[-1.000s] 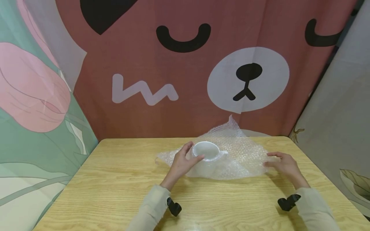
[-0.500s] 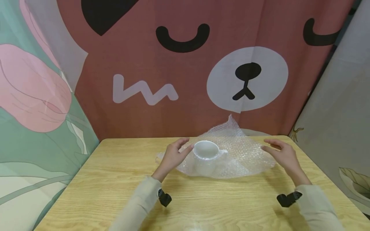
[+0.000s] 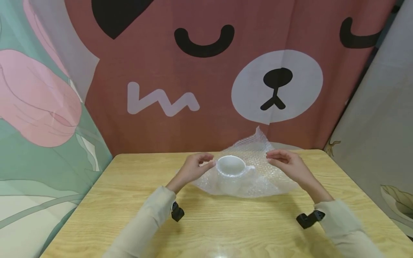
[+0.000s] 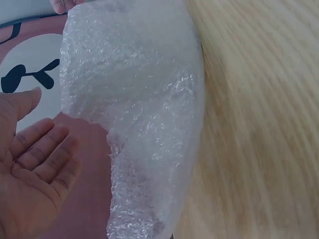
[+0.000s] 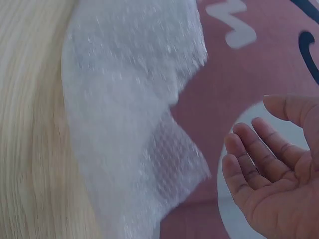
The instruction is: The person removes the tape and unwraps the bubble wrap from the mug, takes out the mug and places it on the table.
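A white mug stands upright toward the back of the table, its handle pointing right. Clear bubble wrap covers its near side and spreads out to both sides, with one peak rising behind. My left hand is just left of the mug's rim, fingers loosely bent and holding nothing. On the other side my right hand hovers above the right part of the wrap, its fingers relaxed. Both wrist views show bubble wrap beside a palm with nothing in it; the mug is hidden behind the wrap there.
The light wooden table ends at a reddish curtain printed with a bear face. A green floral curtain hangs at the left, a grey one at the right. Each sleeve carries a small black camera.
My left hand has let go of the mug and drawn back to its left. The right hand has left the wrap's right edge and moved inward, toward the mug.
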Tool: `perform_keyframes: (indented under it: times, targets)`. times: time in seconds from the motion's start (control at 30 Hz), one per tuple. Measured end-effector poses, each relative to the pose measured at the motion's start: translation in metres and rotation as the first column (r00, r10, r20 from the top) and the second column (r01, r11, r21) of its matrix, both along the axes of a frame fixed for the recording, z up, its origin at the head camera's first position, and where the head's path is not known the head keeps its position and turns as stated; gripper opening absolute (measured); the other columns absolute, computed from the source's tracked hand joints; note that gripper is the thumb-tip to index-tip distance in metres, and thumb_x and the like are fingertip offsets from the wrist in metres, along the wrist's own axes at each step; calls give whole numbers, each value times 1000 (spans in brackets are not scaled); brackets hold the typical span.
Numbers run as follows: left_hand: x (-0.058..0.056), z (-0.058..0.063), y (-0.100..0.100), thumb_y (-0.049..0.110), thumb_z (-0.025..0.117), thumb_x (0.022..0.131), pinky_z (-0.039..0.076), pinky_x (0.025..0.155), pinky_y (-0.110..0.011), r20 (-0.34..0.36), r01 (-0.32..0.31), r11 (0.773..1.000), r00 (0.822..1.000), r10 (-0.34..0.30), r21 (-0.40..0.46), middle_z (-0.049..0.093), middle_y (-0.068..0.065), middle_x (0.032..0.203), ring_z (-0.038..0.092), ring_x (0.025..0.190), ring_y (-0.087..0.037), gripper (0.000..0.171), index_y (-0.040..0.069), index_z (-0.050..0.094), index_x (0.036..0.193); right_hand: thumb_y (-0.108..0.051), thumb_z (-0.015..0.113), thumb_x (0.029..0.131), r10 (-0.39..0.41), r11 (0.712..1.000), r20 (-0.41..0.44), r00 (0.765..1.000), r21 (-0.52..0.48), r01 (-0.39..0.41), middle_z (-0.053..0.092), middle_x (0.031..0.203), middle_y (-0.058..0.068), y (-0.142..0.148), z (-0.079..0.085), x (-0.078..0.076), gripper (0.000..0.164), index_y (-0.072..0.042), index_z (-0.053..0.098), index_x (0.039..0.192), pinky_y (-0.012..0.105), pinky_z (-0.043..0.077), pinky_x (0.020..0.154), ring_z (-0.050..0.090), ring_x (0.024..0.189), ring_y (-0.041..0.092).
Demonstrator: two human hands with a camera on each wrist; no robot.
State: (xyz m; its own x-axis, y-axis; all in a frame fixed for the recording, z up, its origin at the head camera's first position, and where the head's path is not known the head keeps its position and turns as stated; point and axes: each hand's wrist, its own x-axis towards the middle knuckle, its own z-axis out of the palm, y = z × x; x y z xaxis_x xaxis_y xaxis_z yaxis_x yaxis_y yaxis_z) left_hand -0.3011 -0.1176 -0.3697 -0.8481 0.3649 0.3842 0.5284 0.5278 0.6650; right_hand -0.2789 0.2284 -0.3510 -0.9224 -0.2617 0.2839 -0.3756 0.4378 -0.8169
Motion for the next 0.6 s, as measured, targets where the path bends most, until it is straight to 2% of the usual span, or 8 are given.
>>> perform_keyframes:
  times: [0.17,0.37,0.5,0.6]
  targets:
    - [-3,5,0,27,62,97,48,92,-39,50,47,998,998,-45,-44,66,-10,118,61,109,-23,35,2,64,121,-23,64,96,40,999,25,999,-8,-40,64,110,15,-17,-6,-3,33,2,59,118,26,50,80,62,97,19]
    - [-8,4,-1,26,57,99,44,98,-42,137,129,989,984,-118,-74,63,-14,123,58,115,-27,41,0,55,131,-24,64,95,65,998,57,996,-17,-64,65,105,13,-31,-11,-2,34,0,58,118,42,50,83,62,97,32]
    - [-9,0,-2,27,55,100,42,100,-45,163,148,988,977,-138,-48,61,-16,125,54,120,-30,43,0,51,134,-25,65,95,72,997,82,994,-16,-71,66,104,12,-38,-13,-3,34,-3,58,119,42,49,82,63,96,33]
    - [-11,-3,-1,25,55,101,40,101,-47,151,161,987,976,-158,-6,60,-18,125,53,121,-33,44,-2,50,135,-21,65,95,73,997,87,993,-24,-72,68,102,13,-42,-15,-3,30,-4,58,119,41,48,82,63,96,32]
